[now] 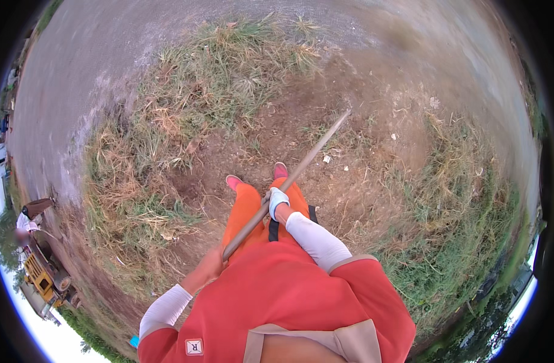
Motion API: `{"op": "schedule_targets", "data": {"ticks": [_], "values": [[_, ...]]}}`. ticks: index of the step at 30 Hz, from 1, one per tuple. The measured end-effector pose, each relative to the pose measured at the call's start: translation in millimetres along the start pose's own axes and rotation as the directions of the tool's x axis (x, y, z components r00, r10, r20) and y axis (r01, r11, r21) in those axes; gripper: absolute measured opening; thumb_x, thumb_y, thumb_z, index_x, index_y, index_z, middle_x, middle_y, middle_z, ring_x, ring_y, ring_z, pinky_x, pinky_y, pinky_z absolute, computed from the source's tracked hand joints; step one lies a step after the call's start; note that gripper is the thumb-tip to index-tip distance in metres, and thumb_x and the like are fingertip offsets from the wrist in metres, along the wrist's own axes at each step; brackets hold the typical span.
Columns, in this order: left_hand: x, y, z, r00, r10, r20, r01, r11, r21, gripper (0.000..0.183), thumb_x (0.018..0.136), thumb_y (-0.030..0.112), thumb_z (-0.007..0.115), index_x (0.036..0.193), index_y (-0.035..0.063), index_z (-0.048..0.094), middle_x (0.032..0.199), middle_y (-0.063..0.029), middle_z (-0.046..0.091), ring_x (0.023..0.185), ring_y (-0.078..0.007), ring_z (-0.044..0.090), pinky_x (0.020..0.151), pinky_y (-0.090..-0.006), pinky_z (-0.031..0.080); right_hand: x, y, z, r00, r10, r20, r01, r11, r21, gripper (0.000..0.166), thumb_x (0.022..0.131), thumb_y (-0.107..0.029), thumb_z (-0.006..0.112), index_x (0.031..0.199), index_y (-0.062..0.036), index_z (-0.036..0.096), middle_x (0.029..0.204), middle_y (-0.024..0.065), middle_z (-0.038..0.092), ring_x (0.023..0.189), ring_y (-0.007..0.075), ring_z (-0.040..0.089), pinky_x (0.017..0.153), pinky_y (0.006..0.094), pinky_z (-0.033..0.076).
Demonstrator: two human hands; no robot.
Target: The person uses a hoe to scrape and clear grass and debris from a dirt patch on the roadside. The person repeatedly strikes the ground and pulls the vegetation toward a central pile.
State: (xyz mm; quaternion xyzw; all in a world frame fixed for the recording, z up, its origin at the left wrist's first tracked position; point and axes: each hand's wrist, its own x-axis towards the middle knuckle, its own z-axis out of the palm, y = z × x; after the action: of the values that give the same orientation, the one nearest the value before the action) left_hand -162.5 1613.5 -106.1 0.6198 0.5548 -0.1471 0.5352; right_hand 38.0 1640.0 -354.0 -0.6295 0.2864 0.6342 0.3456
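Note:
A long wooden pole (304, 164) slants across my legs, from my left hip up to the bare soil ahead on the right. My right hand (278, 199), in a pale work glove, is wrapped around its middle. Close to my waist, my bare left hand (214, 262) grips the near end; it is slightly blurred and its fingers are hard to make out. The far tip reaches the brown soil (281, 113), and whether a tool head is fixed there cannot be made out. My pink shoes (280, 170) stand on dirt just left of the pole.
Piles of cut grass (213, 77) curve ahead and to the left, with more grass (458, 245) on the right. Beyond runs a grey road surface (54, 90). At far left are another person (30, 222) and a yellow vehicle (40, 277). Small litter (327, 159) dots the soil.

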Motion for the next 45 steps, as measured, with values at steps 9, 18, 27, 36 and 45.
{"op": "schedule_targets", "data": {"ticks": [9,18,27,36,45], "values": [[66.9,23.9,18.1,0.997,-0.008,0.073,0.008,1.0,0.001,0.02,0.078,0.011,0.055,0.095,0.0043,0.046,0.075,-0.0251,0.058,0.072,-0.0428,0.057,0.063,-0.0499,0.044,13.9,-100.1,-24.3,0.955,-0.295,-0.014,0.294,0.943,0.159,0.015,0.082,-0.013,0.046,0.067,-0.0119,0.041,0.05,0.0,0.039,0.038,0.016,0.04,0.038,0.0319,0.038],[108.8,47.9,24.4,0.991,0.123,-0.055,-0.127,0.989,-0.078,0.02,0.077,0.008,0.055,0.093,0.0014,0.044,0.077,-0.0259,0.057,0.078,-0.0435,0.056,0.067,-0.0516,0.043,14.2,-149.3,-8.5,0.937,-0.346,-0.042,0.348,0.934,0.073,0.016,0.083,-0.016,0.046,0.068,-0.0126,0.042,0.049,-0.0014,0.039,0.038,0.014,0.04,0.038,0.0297,0.037],[23.7,-5.8,14.6,0.995,-0.092,0.034,0.094,0.992,-0.078,0.018,0.078,0.009,0.054,0.093,0.0023,0.047,0.079,-0.0256,0.057,0.078,-0.0423,0.057,0.067,-0.0496,0.043,11.4,-28.7,-5.1,0.997,-0.078,-0.017,0.08,0.986,0.148,0.014,0.086,-0.015,0.047,0.072,-0.0117,0.043,0.051,-0.0016,0.041,0.039,0.0124,0.039,0.036,0.0283,0.037],[102.0,50.6,17.5,0.988,0.129,-0.081,-0.133,0.99,-0.044,0.017,0.078,0.009,0.054,0.09,0.0009,0.045,0.074,-0.0247,0.057,0.075,-0.0423,0.057,0.065,-0.0499,0.043,14.8,-161.3,-28.4,0.947,-0.316,0.057,0.296,0.927,0.23,0.018,0.084,-0.017,0.046,0.068,-0.0133,0.04,0.049,-0.0038,0.037,0.039,0.0109,0.037,0.037,0.0268,0.037],[-36.7,-53.3,5.7,0.965,-0.258,0.046,0.261,0.96,-0.098,0.032,0.074,0.007,0.056,0.104,0.004,0.045,0.08,-0.0234,0.059,0.078,-0.0409,0.058,0.066,-0.0507,0.045,-0.6,32.7,5.3,0.986,0.103,0.13,-0.099,0.994,-0.036,0.018,0.085,-0.02,0.042,0.07,-0.011,0.041,0.051,0.0033,0.041,0.043,0.0217,0.042,0.046,0.0377,0.041]]}}
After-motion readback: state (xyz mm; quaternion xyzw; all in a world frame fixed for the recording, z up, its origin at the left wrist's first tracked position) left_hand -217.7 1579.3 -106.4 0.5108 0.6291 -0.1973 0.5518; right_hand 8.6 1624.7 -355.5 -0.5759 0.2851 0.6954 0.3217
